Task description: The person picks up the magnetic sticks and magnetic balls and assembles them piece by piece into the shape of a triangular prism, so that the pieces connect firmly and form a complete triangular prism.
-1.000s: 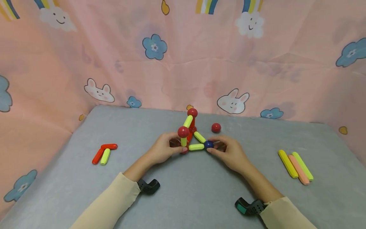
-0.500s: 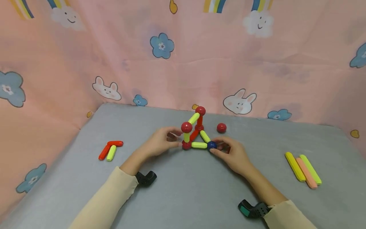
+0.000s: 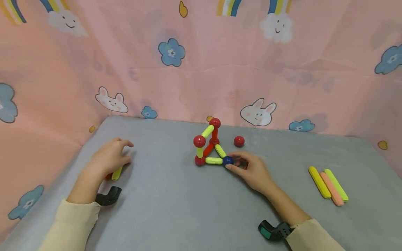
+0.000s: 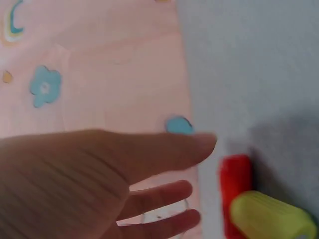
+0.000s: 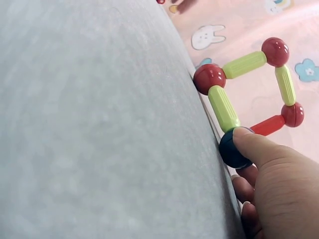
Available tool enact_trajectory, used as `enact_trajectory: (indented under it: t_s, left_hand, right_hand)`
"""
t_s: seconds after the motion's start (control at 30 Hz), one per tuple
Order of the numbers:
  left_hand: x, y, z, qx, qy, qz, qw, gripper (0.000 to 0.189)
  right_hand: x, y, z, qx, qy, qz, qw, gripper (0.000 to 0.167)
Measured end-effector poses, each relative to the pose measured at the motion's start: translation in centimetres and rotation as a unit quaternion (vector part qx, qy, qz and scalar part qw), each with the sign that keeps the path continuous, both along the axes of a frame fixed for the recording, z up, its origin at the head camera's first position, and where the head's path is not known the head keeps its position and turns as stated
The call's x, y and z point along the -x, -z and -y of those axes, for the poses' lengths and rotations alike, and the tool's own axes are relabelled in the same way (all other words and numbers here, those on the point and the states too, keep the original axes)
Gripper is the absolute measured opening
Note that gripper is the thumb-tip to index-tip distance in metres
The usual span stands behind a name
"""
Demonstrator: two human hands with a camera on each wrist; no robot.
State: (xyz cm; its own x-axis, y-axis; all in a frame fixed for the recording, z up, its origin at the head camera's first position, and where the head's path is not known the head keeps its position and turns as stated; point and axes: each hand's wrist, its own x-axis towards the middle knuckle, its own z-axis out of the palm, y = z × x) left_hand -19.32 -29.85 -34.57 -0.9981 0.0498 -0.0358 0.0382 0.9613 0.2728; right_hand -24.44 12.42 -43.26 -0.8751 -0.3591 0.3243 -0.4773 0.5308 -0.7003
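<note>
My right hand (image 3: 251, 170) pinches a dark blue ball (image 5: 233, 148) at the near right corner of a frame of magnetic sticks and balls. From that ball, yellow-green sticks (image 3: 214, 160) lead to red balls on the table. Two upright sticks carry a higher pair of red balls (image 3: 199, 141), joined by another yellow-green stick (image 3: 207, 131). At the left, my left hand (image 3: 108, 158) hovers with spread fingers over a small group of short sticks, holding nothing. A red stick (image 4: 236, 194) and a yellow-green stick (image 4: 271, 216) lie just beyond its thumb; the hand partly hides them in the head view.
A loose red ball (image 3: 239, 141) lies behind the right hand. Longer yellow, peach and yellow-green sticks (image 3: 329, 188) lie side by side at the right. A pink patterned curtain (image 3: 201, 69) hangs along the back edge of the grey table (image 3: 176, 209).
My left hand has let go of the frame's near left red ball and moved left to the short sticks. The right hand stays on the blue ball.
</note>
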Motion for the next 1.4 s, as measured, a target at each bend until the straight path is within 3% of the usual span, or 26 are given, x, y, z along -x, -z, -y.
enact_trajectory:
  t_s: [0.17,0.33,0.47,0.63,0.77,0.9,1.03,1.17,1.27,1.4]
  left_hand:
    - [0.5,1.1,0.8,-0.004,0.005,0.010,0.9999,0.034]
    - [0.8,1.6,1.3,-0.025,-0.002,0.000,0.9997,0.023]
    - [0.7,1.6,2.4,-0.033,0.001,0.010,0.9994,0.032]
    - [0.4,1.6,3.4,-0.020,-0.022,0.029,0.9992,0.034]
    - [0.3,1.8,3.5,-0.015,-0.036,0.006,0.9992,0.028]
    - [0.2,1.3,3.0,-0.046,-0.050,-0.049,0.9965,0.033]
    - [-0.3,-0.4,0.4,-0.124,-0.046,-0.130,0.9826,0.035]
    - [-0.5,-1.9,-4.0,-0.228,0.002,-0.185,0.9557,0.030]
    - [-0.3,-2.4,-7.6,-0.300,0.053,-0.189,0.9336,0.027]
    - [-0.1,-2.4,-12.4,-0.359,0.109,-0.151,0.9146,0.029]
  right_hand:
    - [-0.1,-0.2,0.1,-0.003,0.000,-0.002,1.0000,0.033]
    - [-0.2,-0.4,0.1,0.004,-0.003,-0.006,1.0000,0.033]
    - [-0.2,-0.4,0.2,0.004,-0.005,-0.008,0.9999,0.034]
    - [-0.3,-0.5,0.2,0.006,-0.006,-0.002,1.0000,0.034]
    - [-0.4,-0.4,0.2,0.005,-0.001,0.003,1.0000,0.034]
    - [-0.4,-0.4,0.2,0.004,0.001,0.008,1.0000,0.034]
    - [-0.4,-0.4,0.2,0.006,0.000,0.008,1.0000,0.034]
    - [-0.4,-0.5,0.2,0.002,0.001,0.004,1.0000,0.034]
    - [-0.4,-0.6,0.2,-0.001,0.001,0.002,1.0000,0.034]
    - [-0.4,-0.5,0.2,0.000,0.000,0.005,1.0000,0.035]
